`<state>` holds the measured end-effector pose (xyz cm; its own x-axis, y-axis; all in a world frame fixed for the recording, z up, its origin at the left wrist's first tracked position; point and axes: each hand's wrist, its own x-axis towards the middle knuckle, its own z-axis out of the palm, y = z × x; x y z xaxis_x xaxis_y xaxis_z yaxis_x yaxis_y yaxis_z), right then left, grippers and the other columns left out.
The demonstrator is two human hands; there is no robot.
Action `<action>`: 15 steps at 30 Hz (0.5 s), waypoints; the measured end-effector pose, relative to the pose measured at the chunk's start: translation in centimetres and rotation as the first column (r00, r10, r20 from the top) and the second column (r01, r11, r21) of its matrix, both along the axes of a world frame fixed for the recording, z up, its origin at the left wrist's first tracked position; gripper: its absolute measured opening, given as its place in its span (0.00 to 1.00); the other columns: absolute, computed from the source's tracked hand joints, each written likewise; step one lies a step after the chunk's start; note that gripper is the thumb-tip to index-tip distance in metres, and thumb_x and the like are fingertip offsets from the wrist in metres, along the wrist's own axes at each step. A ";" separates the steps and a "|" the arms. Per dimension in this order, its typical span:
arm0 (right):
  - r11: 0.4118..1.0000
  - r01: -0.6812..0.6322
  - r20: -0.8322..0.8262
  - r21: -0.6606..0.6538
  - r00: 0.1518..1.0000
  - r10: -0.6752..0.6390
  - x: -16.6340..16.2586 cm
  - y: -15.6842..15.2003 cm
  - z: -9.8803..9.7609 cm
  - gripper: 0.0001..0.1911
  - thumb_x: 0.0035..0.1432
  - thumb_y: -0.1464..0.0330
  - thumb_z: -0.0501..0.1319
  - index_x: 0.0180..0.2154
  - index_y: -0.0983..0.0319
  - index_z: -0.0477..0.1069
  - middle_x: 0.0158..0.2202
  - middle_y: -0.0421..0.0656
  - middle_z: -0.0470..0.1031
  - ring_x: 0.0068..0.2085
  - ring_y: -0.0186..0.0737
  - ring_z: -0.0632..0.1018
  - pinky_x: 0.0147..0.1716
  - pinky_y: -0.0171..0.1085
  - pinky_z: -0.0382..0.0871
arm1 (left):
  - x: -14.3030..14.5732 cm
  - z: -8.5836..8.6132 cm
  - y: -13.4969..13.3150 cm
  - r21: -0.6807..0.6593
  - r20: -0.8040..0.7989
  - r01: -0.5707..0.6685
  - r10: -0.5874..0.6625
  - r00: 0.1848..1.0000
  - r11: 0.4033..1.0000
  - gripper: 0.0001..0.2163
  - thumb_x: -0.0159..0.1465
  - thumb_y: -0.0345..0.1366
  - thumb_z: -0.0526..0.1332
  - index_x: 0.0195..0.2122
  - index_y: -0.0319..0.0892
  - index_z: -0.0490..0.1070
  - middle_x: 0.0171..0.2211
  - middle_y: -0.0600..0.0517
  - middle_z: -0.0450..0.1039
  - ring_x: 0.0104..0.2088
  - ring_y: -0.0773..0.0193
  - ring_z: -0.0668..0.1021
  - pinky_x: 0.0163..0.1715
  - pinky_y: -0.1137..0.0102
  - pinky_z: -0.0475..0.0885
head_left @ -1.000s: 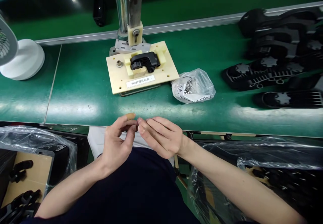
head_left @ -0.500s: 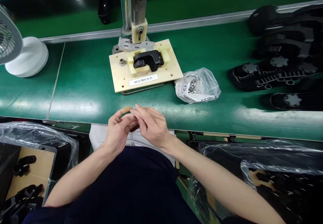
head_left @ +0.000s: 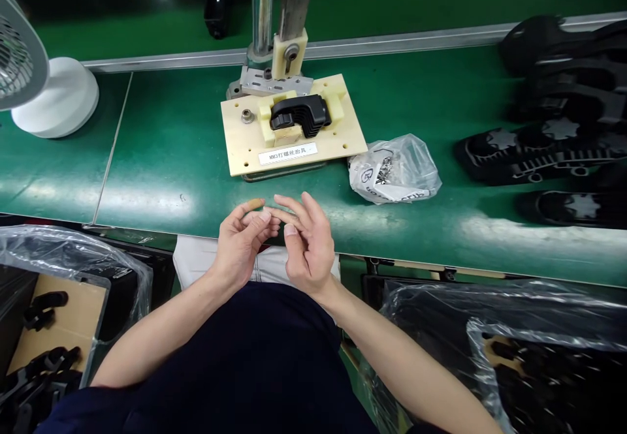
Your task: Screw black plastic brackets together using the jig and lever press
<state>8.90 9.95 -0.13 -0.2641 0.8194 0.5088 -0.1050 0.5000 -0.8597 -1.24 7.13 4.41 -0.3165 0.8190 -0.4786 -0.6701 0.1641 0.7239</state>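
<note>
My left hand [head_left: 245, 241] is held in front of my waist at the bench edge, its thumb pressed against curled fingers. A tan cover sits on one fingertip. Whatever that pinch may hold is too small or hidden to make out. Close beside it, my right hand [head_left: 311, 241] has its fingers apart, and one of them reaches to the left fingertips. Beyond both hands, a black plastic part [head_left: 301, 113] lies in the cream fixture plate [head_left: 235, 140] under the press [head_left: 290, 49]. Small metal pieces lie in a clear plastic bag [head_left: 416, 166] right of the plate.
Black assemblies with star-shaped knobs [head_left: 582, 205] lie on the green bench [head_left: 166, 140] at the right. A white fan [head_left: 59, 98] stands at the left. Below the bench edge, plastic-lined boxes hold black parts [head_left: 51, 365] at left and more black parts [head_left: 548, 375] at right.
My right hand has drawn slightly away from the left, and its fingers have spread and lifted. The left hand keeps its curled pose. The view has shifted slightly.
</note>
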 end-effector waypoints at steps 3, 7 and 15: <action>0.999 0.015 -0.046 0.050 0.999 -0.012 0.1 -0.1 0.1 0.28 0.65 0.76 0.49 0.64 0.56 0.49 0.49 0.49 0.74 0.54 0.46 0.75 0.51 0.53 0.73 | 0.0 0.0 -0.1 0.061 -0.025 0.036 -0.035 0.999 0.997 0.18 0.50 0.35 0.73 0.40 0.39 0.70 0.22 0.58 0.74 0.25 0.72 0.76 0.32 0.76 0.71; 0.993 0.119 -0.010 0.011 0.993 -0.118 0.6 0.0 1.0 0.18 0.63 0.75 0.54 0.53 0.58 0.67 0.47 0.48 0.74 0.48 0.43 0.77 0.48 0.46 0.74 | -0.1 0.0 -0.4 0.132 -0.143 0.063 -0.044 0.989 0.989 0.19 0.53 0.36 0.72 0.43 0.41 0.69 0.25 0.57 0.77 0.28 0.70 0.78 0.34 0.74 0.72; 0.997 0.059 0.147 -0.059 0.988 -0.050 1.0 0.5 3.0 0.07 0.59 0.76 0.60 0.39 0.62 0.74 0.41 0.45 0.74 0.42 0.37 0.77 0.43 0.38 0.74 | 0.1 0.5 -1.1 0.085 -0.472 0.122 -0.068 0.879 0.989 0.16 0.59 0.37 0.66 0.48 0.42 0.68 0.29 0.54 0.78 0.30 0.66 0.79 0.36 0.71 0.74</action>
<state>9.90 10.41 2.85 -0.2857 0.8637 0.4152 0.0492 0.4460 -0.8937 -1.14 6.06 4.89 -0.3991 0.8946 -0.2009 -0.2349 0.1120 0.9655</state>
